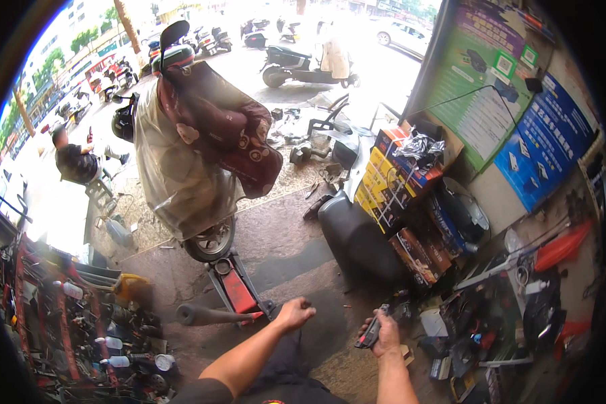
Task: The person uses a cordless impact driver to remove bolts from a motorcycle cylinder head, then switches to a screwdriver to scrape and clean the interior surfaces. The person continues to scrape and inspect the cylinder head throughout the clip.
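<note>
My left hand (pixel 295 314) is held out over the floor with its fingers curled closed; whatever may be inside them is too small to tell. In my right hand (pixel 386 337) is a dark grey handheld tool (pixel 369 332) with a small red detail, its exact kind unclear. Just left of my left hand stands a red floor jack (pixel 238 291), its long dark padded handle (pixel 205 315) pointing left. The jack reaches toward the wheel (pixel 212 242) of a scooter draped in a translucent sheet (pixel 175 175) and a maroon cover (pixel 225 128).
A black scooter seat (pixel 357 239) stands ahead right, beside stacked yellow and orange boxes (pixel 380 185). Racks of parts and bottles (pixel 111 342) crowd the left. Tools and parts clutter the right (pixel 475 337). A person (pixel 77 160) sits outside at the left.
</note>
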{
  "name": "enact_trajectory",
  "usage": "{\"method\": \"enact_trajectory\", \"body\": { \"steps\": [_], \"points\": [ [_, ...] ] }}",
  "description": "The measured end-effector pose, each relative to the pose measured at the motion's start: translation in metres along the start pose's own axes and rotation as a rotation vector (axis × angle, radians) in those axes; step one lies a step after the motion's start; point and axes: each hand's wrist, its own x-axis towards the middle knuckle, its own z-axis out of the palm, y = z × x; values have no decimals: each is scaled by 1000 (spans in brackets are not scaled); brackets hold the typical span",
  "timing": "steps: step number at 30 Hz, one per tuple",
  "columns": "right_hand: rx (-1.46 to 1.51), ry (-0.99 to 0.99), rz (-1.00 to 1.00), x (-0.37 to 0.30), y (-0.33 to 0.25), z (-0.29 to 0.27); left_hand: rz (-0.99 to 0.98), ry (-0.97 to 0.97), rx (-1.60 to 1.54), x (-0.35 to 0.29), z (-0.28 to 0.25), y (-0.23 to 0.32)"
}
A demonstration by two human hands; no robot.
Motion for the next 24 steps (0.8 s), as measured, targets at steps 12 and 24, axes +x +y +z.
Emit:
{"method": "enact_trajectory", "body": {
  "steps": [12,24],
  "points": [
    [-93,-91,195,136,-84,34,-156,96,-280,248,-60,99],
    [-80,-419,154,380,-196,239,-137,198,-263,398,-219,146]
  ]
}}
